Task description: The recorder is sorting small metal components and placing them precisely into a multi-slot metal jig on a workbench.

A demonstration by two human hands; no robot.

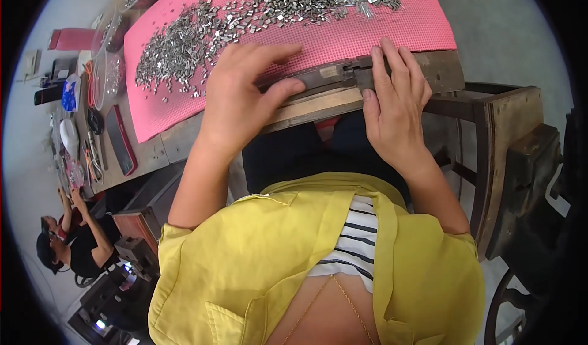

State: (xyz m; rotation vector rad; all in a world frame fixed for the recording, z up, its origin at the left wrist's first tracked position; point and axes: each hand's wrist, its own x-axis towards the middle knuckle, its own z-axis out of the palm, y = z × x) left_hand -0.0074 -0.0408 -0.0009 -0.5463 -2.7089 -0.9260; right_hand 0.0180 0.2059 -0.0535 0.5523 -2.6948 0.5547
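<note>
A long dark metal bar-shaped fixture [315, 78] lies along the near edge of the table, with a jointed, notched part close to its right end. My left hand [236, 94] is at its left end, thumb by the bar and index finger stretched out above the pink mat [343, 38]; the other fingers are mostly hidden. Over the right end, my right hand [397, 94] has its fingers laid across the bar and its thumb on the near side. Beyond both hands, heaps of small shiny metal pieces [300, 2] are spread on the mat.
Clear containers [110, 78] of metal parts stand on the left, near a red-edged phone [120, 140] and several hand tools. A wooden stand [511, 115] with dark machinery is at the right. Another person [92, 247] works at the far left.
</note>
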